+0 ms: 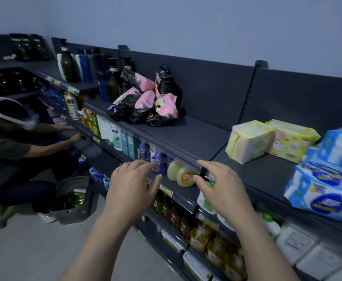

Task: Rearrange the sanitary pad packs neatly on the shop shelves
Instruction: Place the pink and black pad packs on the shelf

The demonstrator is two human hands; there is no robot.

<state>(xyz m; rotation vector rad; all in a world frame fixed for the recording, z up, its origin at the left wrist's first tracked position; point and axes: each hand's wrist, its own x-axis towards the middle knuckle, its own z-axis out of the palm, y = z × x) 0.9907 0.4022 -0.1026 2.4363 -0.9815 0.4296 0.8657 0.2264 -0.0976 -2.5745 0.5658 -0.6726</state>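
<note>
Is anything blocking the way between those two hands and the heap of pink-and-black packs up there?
Nothing visible. The left hand and right hand hover open near the front edge of the top shelf, and only bare shelf lies between them and the pink-and-black packs.

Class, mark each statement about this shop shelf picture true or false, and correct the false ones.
The left hand and the right hand hold nothing. True.
The pink packs stand in a tidy row. False: the pink packs lie in a jumbled heap.
The yellow packs sit on the top shelf. True.
The blue packs lie on the floor. False: the blue packs are stacked on the top shelf, at the right.
</note>
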